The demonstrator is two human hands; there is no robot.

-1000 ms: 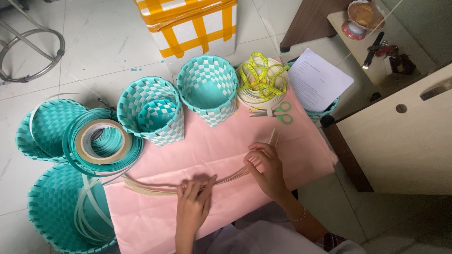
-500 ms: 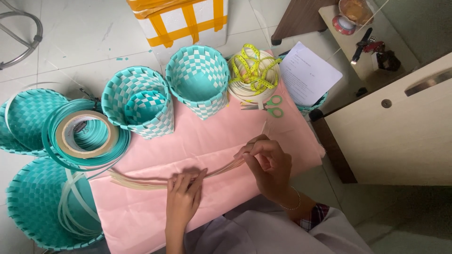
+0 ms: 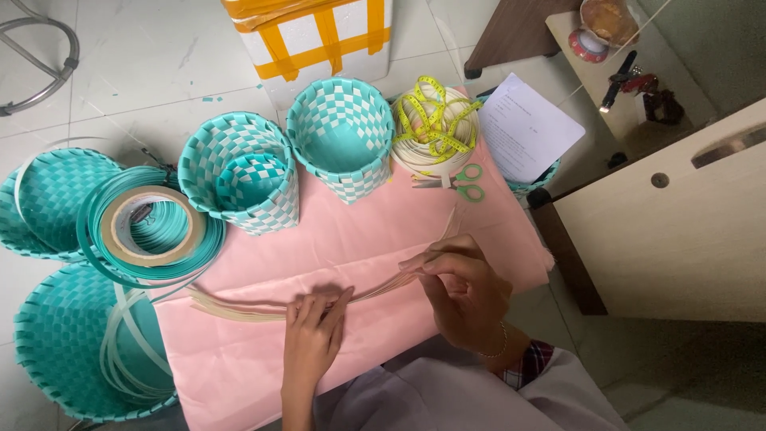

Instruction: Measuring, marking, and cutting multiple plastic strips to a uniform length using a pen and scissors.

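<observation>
A bundle of thin cream weaving strips (image 3: 239, 306) lies across a pink cloth (image 3: 351, 239). My left hand (image 3: 313, 335) presses flat on the middle of the bundle, fingers together. My right hand (image 3: 463, 286) pinches the strips' right end between thumb and fingers and lifts it slightly off the cloth. Beyond the hands stand two woven teal-and-white baskets (image 3: 243, 172) (image 3: 341, 136).
A cream strip coil with a yellow tape measure (image 3: 435, 128) and green scissors (image 3: 459, 183) sit at the cloth's far edge. Teal strip coil with a tape roll (image 3: 148, 227) and teal woven lids (image 3: 56, 351) lie left. A white box, paper sheet (image 3: 527, 128) and wooden furniture (image 3: 678, 215) are nearby.
The view has shifted slightly. My right hand has moved a little nearer along the strips; my left hand stays pressed on the bundle.
</observation>
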